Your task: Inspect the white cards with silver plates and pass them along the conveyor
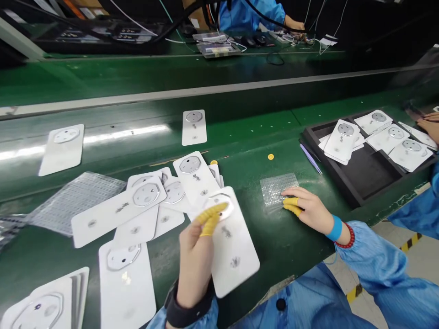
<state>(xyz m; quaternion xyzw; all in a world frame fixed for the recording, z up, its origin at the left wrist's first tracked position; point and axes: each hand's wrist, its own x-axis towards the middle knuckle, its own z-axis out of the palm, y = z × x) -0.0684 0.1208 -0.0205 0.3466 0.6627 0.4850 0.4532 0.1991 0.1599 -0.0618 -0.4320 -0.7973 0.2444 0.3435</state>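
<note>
**Left hand (pixel 195 260) holds a white card (pixel 233 256) left of the tray**

The left hand grips the card narrowly, with its yellow finger cots (pixel 210 218) pressed on the card's upper face near a round, socket-shaped outline. The card stands tilted above the green worktop (pixel 274 246), well left of the black foam tray (pixel 363 178). The right hand (pixel 308 210) is closer to the tray, also narrow and curled, with yellow-cotted fingertips on a small clear bubble sheet (pixel 277 189). Whether it pinches the sheet or only rests there, I cannot tell.

Just left of the held card, a loose pile of similar white cards (pixel 144 214) overlaps, and more lie scattered farther from the tray. A larger clear bubble sheet (pixel 75 203) sits beyond the pile. Between the right hand and the tray is a small yellow disc (pixel 270 156), while a slim violet tool (pixel 311 158) lies against the tray's near edge. Inside the tray sit several more white cards (pixel 387 139). At the tray's far right, a co-worker's hand (pixel 428 125) reaches in, and another person's blue sleeve (pixel 252 16) shows across the worktop.
</note>
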